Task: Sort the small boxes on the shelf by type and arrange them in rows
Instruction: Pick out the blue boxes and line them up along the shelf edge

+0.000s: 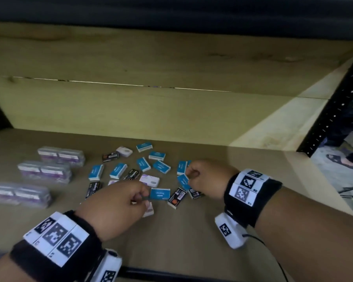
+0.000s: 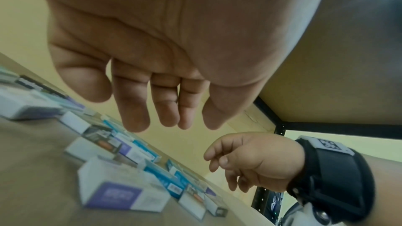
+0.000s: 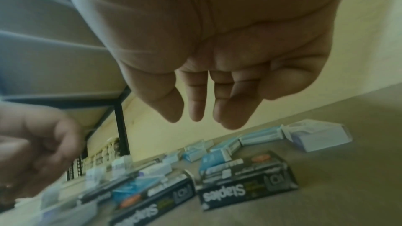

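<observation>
Nearest the camera in the head view, the left hand (image 1: 114, 202) and the right hand (image 1: 207, 180) hover over a loose scatter of small boxes (image 1: 143, 174) lying flat on the brown shelf (image 1: 181, 237). From above both hands look loosely curled. The left wrist view shows the left hand's fingers (image 2: 135, 109) hanging relaxed and empty above the boxes. The right wrist view shows the same of the right hand's fingers (image 3: 230, 109), apart from everything below them. Neither hand has hold of anything.

The boxes come in three looks: blue with a white edge, such as the blue box (image 1: 160, 193) just beside the left hand's knuckles; black with white print and an orange spot, such as the black box (image 1: 177, 197) to its right; and white with a purple panel, like the white-and-purple box (image 1: 149, 180) behind them. Only the right wrist view lets the word "Staples" be read, upside down, on a black box (image 3: 248, 192). Only the left wrist view shows a purple-panelled box (image 2: 121, 193) end on.

The head view shows about ten blue boxes, five black ones and at least four white-and-purple ones; some are hidden by the hands.

Farther left lie three clear-wrapped packs (image 1: 45, 171) of white-and-purple boxes, one behind another. Beyond everything stands the pale wooden back panel (image 1: 151, 110).
</observation>
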